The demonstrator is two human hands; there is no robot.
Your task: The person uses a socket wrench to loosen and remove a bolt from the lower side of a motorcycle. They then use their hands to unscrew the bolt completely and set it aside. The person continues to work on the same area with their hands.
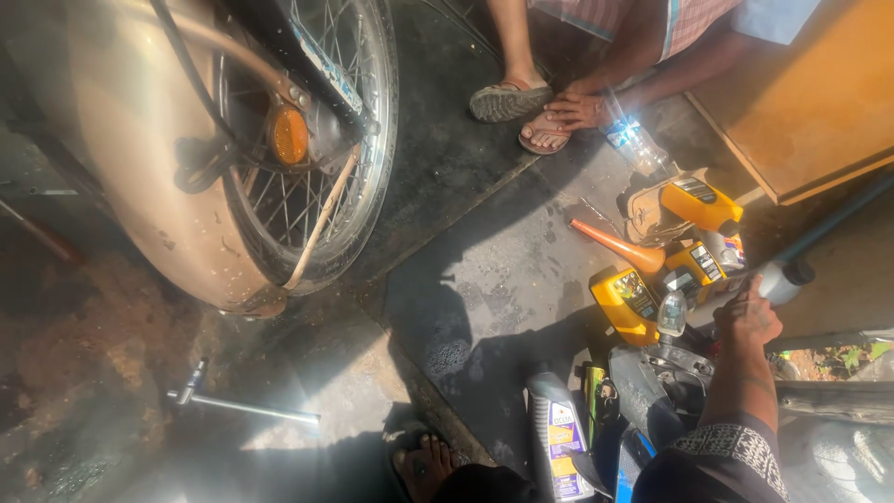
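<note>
From my remote seat, far left I see the motorcycle's rear wheel [307,140], spoked and chrome-rimmed, under a dusty tan mudguard [130,158] with an orange reflector [289,135]. Below it, a T-handle wrench [237,403] lies on the concrete floor [494,279] near the bottom-left. At the bottom edge my bare foot [424,464] shows, and just right of it a grey oil bottle [557,433] stands. My left hand is out of view. Top middle, another person's hand [577,110] rests on a sandalled foot [545,133], with a clear plastic bottle [636,144] beside it. Right of centre lie an orange funnel [619,245] and a cluster of yellow oil bottles [643,296], one more [700,203] above them. Far right, my right hand [748,317] is curled around a grey bottle [780,279] by its neck, just beside the yellow ones; the fingers are closed on it
</note>
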